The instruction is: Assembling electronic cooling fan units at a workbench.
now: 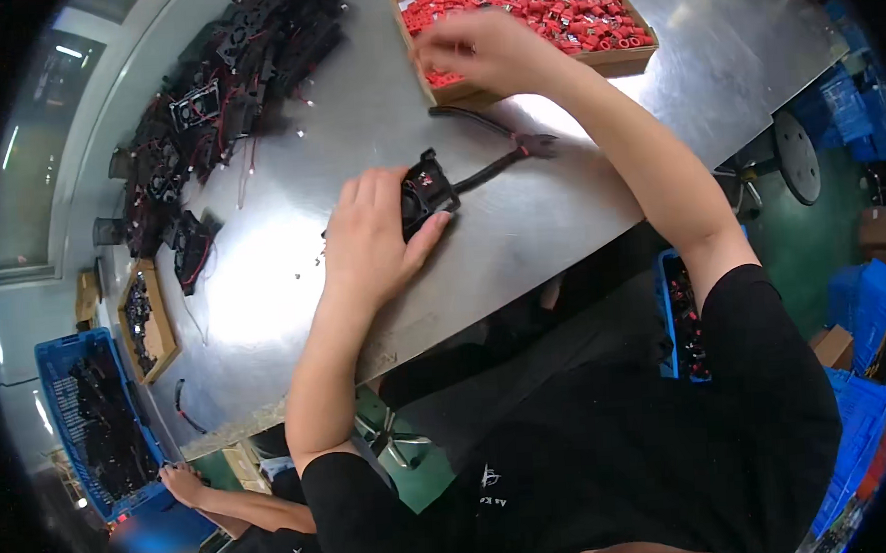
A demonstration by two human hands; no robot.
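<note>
My left hand (369, 235) is closed around a black plastic housing (426, 189) with a round opening, the thumb along its near edge. It rests at or just over the metal table. My right hand (481, 54) is at the left side of a shallow cardboard box (632, 61) of small red plastic caps (559, 10). Its fingers are curled together and slightly blurred; whatever is between them cannot be made out. Between the hands lies a pair of dark-handled cutting pliers (531, 147), handles spread, one reaching the housing and the other near the box.
Black fan-like housings (242, 67) with loose wires are heaped at the back left. A small cardboard tray (165, 331) of dark parts and a blue crate (52, 362) stand at the left. Another person's hand (181, 485) is beside the crate. A stool (796, 158) stands at right.
</note>
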